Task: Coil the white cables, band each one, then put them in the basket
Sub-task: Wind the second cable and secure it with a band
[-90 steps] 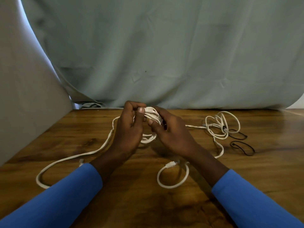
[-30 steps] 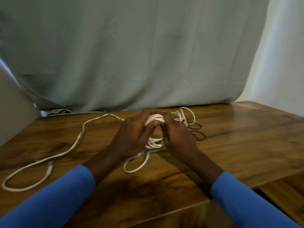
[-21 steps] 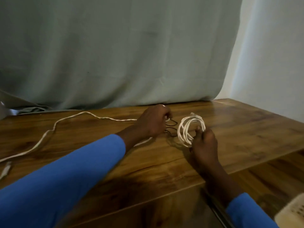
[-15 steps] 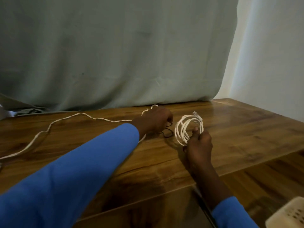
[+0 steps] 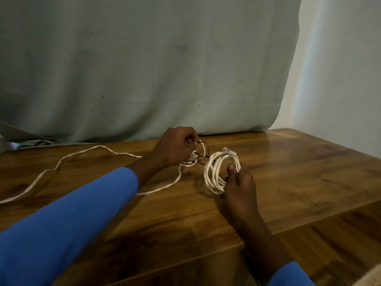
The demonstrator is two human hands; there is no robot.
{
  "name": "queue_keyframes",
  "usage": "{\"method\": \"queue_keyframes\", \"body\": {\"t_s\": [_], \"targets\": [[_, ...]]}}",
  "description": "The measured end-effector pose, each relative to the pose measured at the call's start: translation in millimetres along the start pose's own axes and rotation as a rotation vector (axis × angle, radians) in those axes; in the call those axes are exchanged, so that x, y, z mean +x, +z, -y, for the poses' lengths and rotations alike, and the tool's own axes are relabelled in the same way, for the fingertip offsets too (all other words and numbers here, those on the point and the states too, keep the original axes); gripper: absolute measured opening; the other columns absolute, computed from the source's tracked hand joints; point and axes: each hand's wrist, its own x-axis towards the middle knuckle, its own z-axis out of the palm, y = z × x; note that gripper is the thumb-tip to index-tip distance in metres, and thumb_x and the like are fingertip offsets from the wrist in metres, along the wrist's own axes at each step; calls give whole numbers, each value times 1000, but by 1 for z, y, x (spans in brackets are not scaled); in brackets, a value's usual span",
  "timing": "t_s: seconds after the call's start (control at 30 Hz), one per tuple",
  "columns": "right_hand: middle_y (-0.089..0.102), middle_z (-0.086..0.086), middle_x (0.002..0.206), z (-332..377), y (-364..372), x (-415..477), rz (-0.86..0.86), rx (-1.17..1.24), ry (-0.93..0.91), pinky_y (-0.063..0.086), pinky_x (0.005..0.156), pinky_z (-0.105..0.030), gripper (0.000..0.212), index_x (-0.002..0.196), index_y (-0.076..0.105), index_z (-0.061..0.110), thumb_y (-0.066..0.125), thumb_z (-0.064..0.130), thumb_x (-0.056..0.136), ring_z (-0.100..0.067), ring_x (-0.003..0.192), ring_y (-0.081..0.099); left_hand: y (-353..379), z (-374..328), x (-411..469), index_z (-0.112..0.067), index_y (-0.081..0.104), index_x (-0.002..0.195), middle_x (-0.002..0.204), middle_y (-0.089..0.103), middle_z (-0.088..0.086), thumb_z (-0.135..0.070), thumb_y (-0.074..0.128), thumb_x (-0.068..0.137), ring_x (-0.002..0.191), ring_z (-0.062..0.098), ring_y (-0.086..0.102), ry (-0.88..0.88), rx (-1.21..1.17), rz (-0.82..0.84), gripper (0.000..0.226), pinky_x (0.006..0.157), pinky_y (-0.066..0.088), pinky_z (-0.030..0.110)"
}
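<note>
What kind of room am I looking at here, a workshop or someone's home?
Likely a plain room set up for filming rather than a workshop: a wooden table stands before a grey-green cloth hung as a backdrop, with a bare white wall at the right.

Open tabletop [image 5: 292, 174] stretches right of the right hand [image 5: 239, 182] and back to the far corner, giving a hand free passage. On the left side, a loose white cable [image 5: 82, 152] snakes across the wood, and the left sleeve [image 5: 72, 223] lies diagonally over the near part. A hanging cloth [image 5: 144, 69] closes the far edge. The coiled cable [image 5: 214, 172] and a dark band [image 5: 204, 150], pinched by the left hand [image 5: 175, 147], crowd the gap between the hands.
</note>
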Motion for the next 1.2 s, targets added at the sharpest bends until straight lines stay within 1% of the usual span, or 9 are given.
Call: {"method": "queue_keyframes", "body": {"t_s": [0.1,0.27,0.43,0.53,0.6,0.77,0.93,1.07,1.2], "targets": [[74,4,86,12,6,-10,101,28,-133,53,58,-23,20,105,62,27,43,25,109,-9,69,69,-43,8,-25,-16,77,94,76,74,-8,-10,76,88,63,-2,64,-57,-160,-81,8,63,48,15],[73,4,84,30,45,-15,313,-170,-369,58,62,-36,23,121,62,20,42,27,109,-8,70,70,-100,28,-71,-14,76,95,75,75,1,-8,76,91,60,16,71,-169,-377,-220,8,53,54,24],[61,16,74,67,126,-2,424,-303,-584,48,62,-30,31,114,58,27,36,46,103,-5,67,63,-133,58,-97,-6,72,97,77,75,7,1,66,95,58,14,67,-354,-856,-330,10,54,57,24],[68,2,79,74,169,3,487,-395,-608,49,66,-40,40,114,58,23,34,51,101,-26,75,68,-153,87,-106,-6,69,97,72,71,1,1,56,97,51,8,57,-458,-1129,-439,15,46,47,17],[71,-8,83,74,194,5,550,-475,-614,50,67,-42,37,113,56,18,36,48,103,-34,79,67,-164,113,-114,-9,68,98,71,68,-2,-1,55,97,51,7,54,-495,-1176,-481,15,45,44,17],[71,-10,89,60,248,1,653,-624,-632,51,67,-45,28,114,52,22,40,46,106,-36,83,66,-172,142,-124,-11,72,92,70,70,-3,0,65,93,58,10,60,-452,-951,-364,13,51,50,19],[71,-7,109,46,270,-10,668,-600,-589,45,71,-35,26,119,58,20,44,38,107,-29,98,66,-176,158,-131,-18,71,95,84,68,-13,-6,73,89,60,-2,56,-8,-34,-219,13,61,38,10],[70,-6,107,44,266,-11,683,-557,-595,27,67,-27,20,118,59,20,45,31,108,-26,99,64,-173,164,-129,-25,79,102,93,71,-8,-21,66,91,77,3,62,19,52,-112,17,67,44,17],[69,-9,107,40,264,-10,670,-615,-643,31,67,-30,23,122,54,18,43,32,108,-30,98,64,-172,167,-132,-29,82,104,89,72,-13,-45,67,90,77,5,66,-53,20,-42,26,65,48,24]]}}
